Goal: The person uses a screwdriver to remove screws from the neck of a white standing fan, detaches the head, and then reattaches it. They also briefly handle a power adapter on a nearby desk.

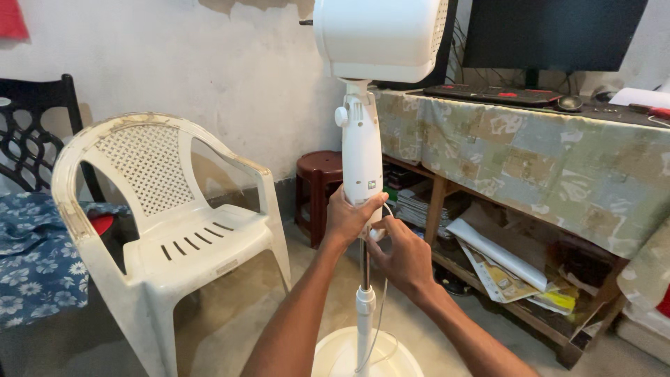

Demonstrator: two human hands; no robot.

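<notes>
A white pedestal fan [380,35] stands in front of me on a round white base [335,356]. My left hand [347,218] grips the lower end of the fan's white neck column [361,150]. My right hand [403,260] is just below it, with fingers pinched on a small white knob [377,234] where the thin metal pole [365,269] enters the column. A white cord [380,314] hangs beside the pole down to the base.
A white plastic armchair [167,223] stands to the left, close to the fan. Behind it are a black chair [35,132] and blue floral fabric [35,258]. A cloth-covered table [530,160] with a monitor, keyboard and shelved papers is at right; a dark red stool [317,181] stands behind.
</notes>
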